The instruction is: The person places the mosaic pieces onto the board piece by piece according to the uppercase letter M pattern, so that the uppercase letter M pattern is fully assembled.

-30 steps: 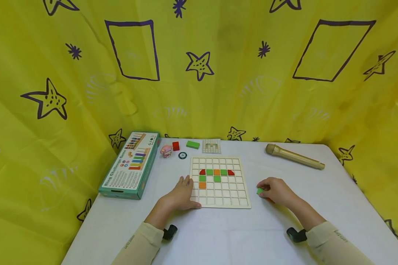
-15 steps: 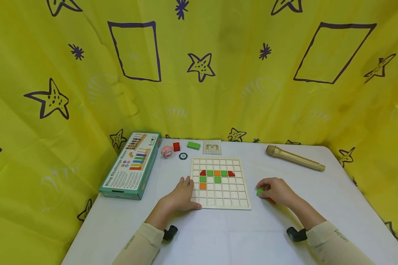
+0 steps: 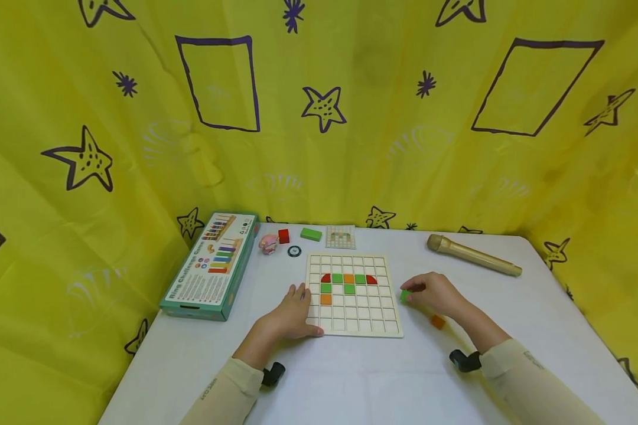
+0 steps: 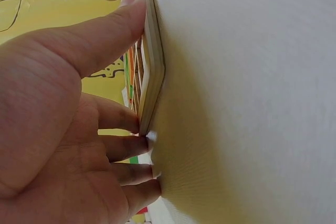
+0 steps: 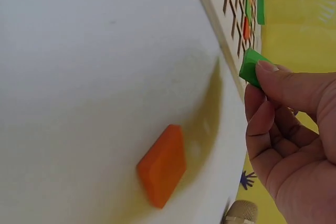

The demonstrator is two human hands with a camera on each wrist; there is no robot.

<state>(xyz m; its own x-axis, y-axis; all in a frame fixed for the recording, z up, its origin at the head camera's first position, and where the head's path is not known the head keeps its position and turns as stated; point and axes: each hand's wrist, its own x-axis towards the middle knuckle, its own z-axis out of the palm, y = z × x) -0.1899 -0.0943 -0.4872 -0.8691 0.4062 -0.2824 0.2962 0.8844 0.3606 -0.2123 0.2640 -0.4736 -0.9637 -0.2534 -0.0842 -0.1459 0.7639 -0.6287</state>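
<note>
A wooden grid board (image 3: 356,323) lies flat on the white table, with several red, green and orange pieces set in its upper cells. My left hand (image 3: 291,314) rests at the board's left edge, thumb on the near corner and fingers spread along the side; the left wrist view shows the thumb (image 4: 113,30) on the rim. Just off the board's right edge, my right hand (image 3: 435,293) pinches a green block (image 5: 253,67) between thumb and fingers, above the table. An orange block (image 5: 163,166) lies on the table below that hand.
Behind the board are a pattern card (image 3: 340,236), a green block (image 3: 311,234), a red block (image 3: 283,236), a round token (image 3: 295,251) and a pink toy (image 3: 268,244). A game box (image 3: 210,265) stands left. A gold microphone (image 3: 474,255) lies at the back right.
My right hand has moved left and slightly away from me with the green block, toward the board, uncovering the orange block. My left hand stays at the board's edge.
</note>
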